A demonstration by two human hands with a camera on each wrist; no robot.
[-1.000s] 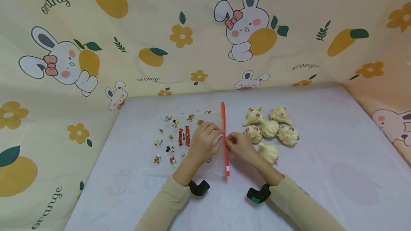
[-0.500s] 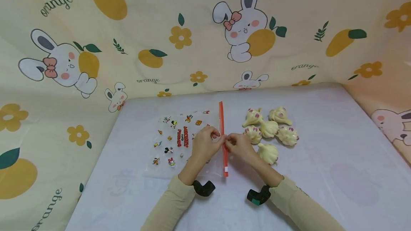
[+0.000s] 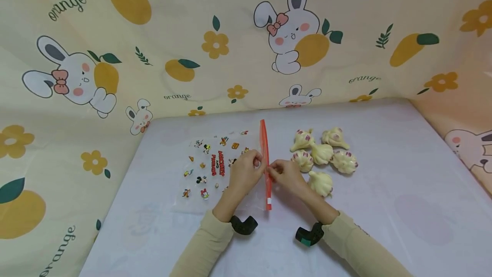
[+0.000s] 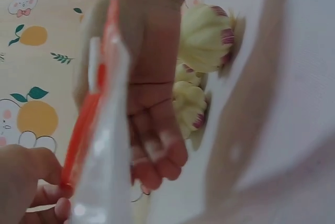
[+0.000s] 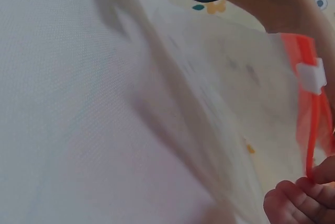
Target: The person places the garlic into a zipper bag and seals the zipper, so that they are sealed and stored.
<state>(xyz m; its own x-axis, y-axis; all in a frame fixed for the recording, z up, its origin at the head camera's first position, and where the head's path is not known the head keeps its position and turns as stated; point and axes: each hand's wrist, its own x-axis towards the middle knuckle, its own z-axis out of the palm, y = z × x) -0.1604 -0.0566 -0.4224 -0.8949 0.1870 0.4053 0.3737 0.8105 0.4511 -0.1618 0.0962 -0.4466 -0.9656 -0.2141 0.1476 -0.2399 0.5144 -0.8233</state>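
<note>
A clear zip bag (image 3: 219,187) printed with small cartoon figures lies on the table in the head view, its red zip strip (image 3: 263,136) running along the right side. A white slider (image 5: 312,76) sits near the strip's close end. My left hand (image 3: 246,172) pinches the strip from the bag side, thumb and fingertip on the red edge (image 4: 70,169). Opposite it, my right hand (image 3: 286,176) pinches the same strip at its middle. The strip bends slightly between the two hands. Whether its two edges have parted cannot be seen.
Several garlic bulbs (image 3: 322,154) lie in a cluster right of the bag, the closest one (image 3: 320,184) beside my right wrist. Black wrist mounts (image 3: 244,225) hang beside both sleeves. A printed cloth (image 3: 238,67) stands up behind the white table.
My left hand has slid slightly toward me, its thumb and finger coming to a pinch on the strip. The strip has shifted a little left and bowed. The garlic bulbs have stayed put.
</note>
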